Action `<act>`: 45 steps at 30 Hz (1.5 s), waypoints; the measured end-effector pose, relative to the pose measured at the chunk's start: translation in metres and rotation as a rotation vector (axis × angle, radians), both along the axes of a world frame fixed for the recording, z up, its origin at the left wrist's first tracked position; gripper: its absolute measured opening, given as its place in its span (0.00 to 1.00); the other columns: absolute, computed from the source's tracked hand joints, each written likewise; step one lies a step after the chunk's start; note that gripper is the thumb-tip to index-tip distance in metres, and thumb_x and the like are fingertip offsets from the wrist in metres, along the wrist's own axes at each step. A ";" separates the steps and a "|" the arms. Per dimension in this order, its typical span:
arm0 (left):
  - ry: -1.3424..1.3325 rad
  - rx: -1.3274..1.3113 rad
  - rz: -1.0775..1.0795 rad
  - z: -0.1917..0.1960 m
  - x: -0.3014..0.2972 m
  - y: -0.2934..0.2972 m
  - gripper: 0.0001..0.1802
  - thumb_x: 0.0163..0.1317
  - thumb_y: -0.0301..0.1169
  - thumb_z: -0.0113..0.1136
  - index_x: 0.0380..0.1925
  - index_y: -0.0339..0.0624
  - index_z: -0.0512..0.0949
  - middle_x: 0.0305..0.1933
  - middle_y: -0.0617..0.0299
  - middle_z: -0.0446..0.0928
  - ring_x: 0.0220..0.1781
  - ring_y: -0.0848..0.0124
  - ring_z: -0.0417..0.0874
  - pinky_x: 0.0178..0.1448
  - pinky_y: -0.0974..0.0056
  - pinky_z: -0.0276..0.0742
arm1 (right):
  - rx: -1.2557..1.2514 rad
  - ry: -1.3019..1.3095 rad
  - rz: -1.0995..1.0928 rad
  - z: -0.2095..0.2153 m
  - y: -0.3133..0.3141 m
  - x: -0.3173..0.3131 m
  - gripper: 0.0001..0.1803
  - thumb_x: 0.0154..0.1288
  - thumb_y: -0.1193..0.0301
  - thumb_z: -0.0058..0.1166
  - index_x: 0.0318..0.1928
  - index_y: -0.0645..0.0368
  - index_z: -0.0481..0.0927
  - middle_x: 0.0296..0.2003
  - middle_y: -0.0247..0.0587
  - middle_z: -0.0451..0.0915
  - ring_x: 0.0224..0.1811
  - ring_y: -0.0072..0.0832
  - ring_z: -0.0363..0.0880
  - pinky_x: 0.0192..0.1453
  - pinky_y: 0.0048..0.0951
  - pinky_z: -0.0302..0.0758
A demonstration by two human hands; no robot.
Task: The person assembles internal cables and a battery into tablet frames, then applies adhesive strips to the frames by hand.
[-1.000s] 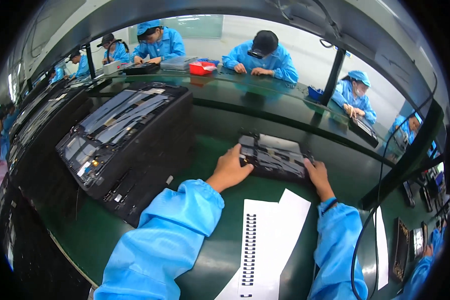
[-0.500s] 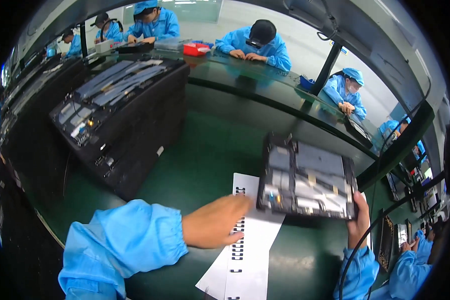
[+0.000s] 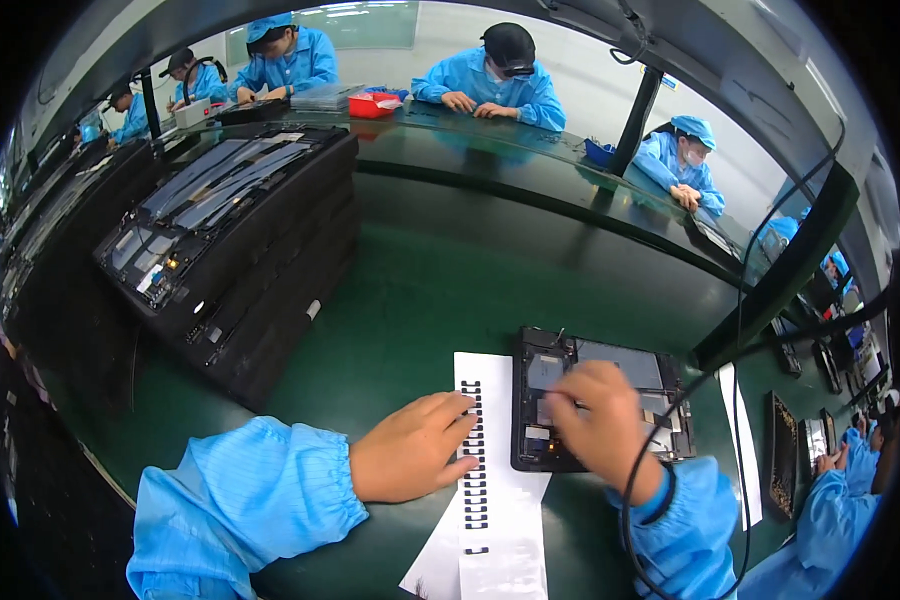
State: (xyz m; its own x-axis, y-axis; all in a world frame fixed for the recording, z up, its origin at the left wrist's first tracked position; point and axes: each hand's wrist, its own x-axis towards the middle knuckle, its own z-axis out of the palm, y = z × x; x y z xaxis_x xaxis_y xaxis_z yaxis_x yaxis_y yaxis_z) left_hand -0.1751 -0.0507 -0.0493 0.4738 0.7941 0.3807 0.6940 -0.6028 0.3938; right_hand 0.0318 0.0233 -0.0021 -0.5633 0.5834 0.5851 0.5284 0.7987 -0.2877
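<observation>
My left hand (image 3: pixel 415 447) lies flat with its fingers stretched out, fingertips on a white sheet (image 3: pixel 485 365) bearing a column of black C-shaped marks. To the right of the sheet, an opened tablet (image 3: pixel 620 362) rests in a black tray (image 3: pixel 520 400) on the green table. Its grey battery cells and inner parts face up. Above the tablet's left half is my right hand (image 3: pixel 605 415), fingers curled in and slightly blurred. Whatever its fingertips hold or touch is hidden.
A tall stack of black trays (image 3: pixel 270 270) with opened tablets stands at left. Dark cables (image 3: pixel 745 300) hang across the right side. A white strip (image 3: pixel 738 440) lies right of the tablet. Co-workers in blue sit across the bench, near a red bin (image 3: pixel 373 105).
The tablet in its tray has come down from my right hand onto the table. My right hand has let go of its right edge and moved left over it. My left hand shifted slightly left.
</observation>
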 end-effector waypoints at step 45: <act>0.035 0.250 -0.430 0.015 0.061 0.023 0.10 0.43 0.24 0.57 0.29 0.34 0.78 0.43 0.55 0.76 0.41 0.62 0.77 0.40 0.63 0.73 | -0.790 0.020 0.039 0.007 -0.015 0.079 0.01 0.39 0.79 0.50 0.18 0.62 0.73 0.47 0.46 0.70 0.50 0.36 0.64 0.53 0.34 0.60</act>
State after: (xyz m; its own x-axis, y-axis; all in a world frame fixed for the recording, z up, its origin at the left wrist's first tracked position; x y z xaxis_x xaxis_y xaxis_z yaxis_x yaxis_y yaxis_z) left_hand -0.1140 -0.0273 -0.0340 0.7540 0.4106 0.5128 0.3723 -0.9102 0.1813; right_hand 0.1110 0.0079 0.0048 -0.5857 0.8104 0.0162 0.4929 0.3720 -0.7865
